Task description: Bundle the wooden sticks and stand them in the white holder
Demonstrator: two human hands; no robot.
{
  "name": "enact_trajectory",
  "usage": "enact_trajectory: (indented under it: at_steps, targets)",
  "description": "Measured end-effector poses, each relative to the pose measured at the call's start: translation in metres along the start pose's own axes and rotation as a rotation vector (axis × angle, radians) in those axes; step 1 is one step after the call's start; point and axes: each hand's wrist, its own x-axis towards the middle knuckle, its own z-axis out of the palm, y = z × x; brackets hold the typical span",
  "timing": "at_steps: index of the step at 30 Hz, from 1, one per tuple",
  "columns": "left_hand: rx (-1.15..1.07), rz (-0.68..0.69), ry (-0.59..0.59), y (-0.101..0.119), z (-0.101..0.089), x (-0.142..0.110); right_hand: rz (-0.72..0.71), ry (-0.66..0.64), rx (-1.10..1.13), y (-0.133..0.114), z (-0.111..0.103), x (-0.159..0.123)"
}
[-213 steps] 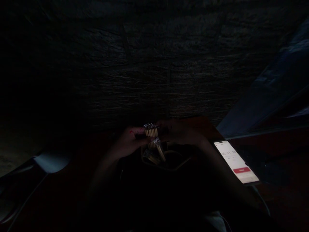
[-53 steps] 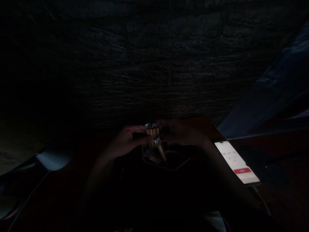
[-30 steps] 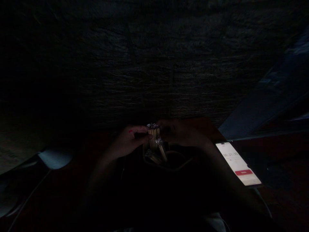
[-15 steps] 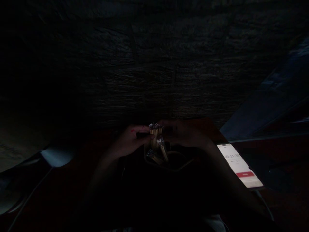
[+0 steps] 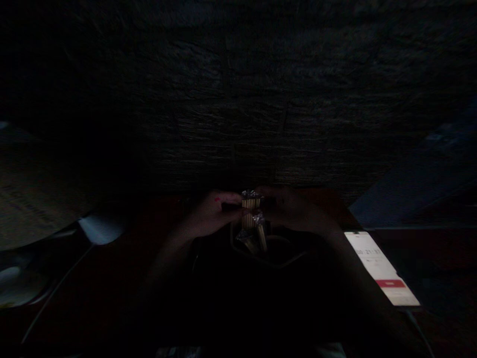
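Both my hands are closed around a bundle of thin pale sticks (image 5: 251, 203) with crumpled foil on its top end. My left hand (image 5: 214, 209) grips its left side, thumb and fingers bent in, with a red mark on the skin. Deep in shadow on the other side is my right hand (image 5: 285, 206), its fingers curled against the bundle. Just below, two smaller foil-topped stick bundles lean inside a dark container; one is the tilted bundle (image 5: 263, 237). Only part of the container's rim (image 5: 278, 266) shows.
A lit phone (image 5: 376, 266) showing a running timer lies at the right, with a cable (image 5: 419, 328) below it. At the left are a pale, cone-like object (image 5: 102, 228) and a thin cord (image 5: 55, 288). A textured wall (image 5: 231, 114) rises behind the dark reddish table.
The whole view has shifted, so hands, bundles and phone appear slightly further right and lower. Both hands keep their hold on the stick bundle. The picture is darker.
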Motion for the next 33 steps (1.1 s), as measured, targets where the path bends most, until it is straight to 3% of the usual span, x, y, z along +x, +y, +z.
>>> enact_trajectory:
  at_steps: [33]
  targets:
    - [-0.042, -0.008, -0.016, 0.0002, 0.0001, -0.0004, -0.025, -0.034, 0.077, 0.0008, 0.0008, -0.0002]
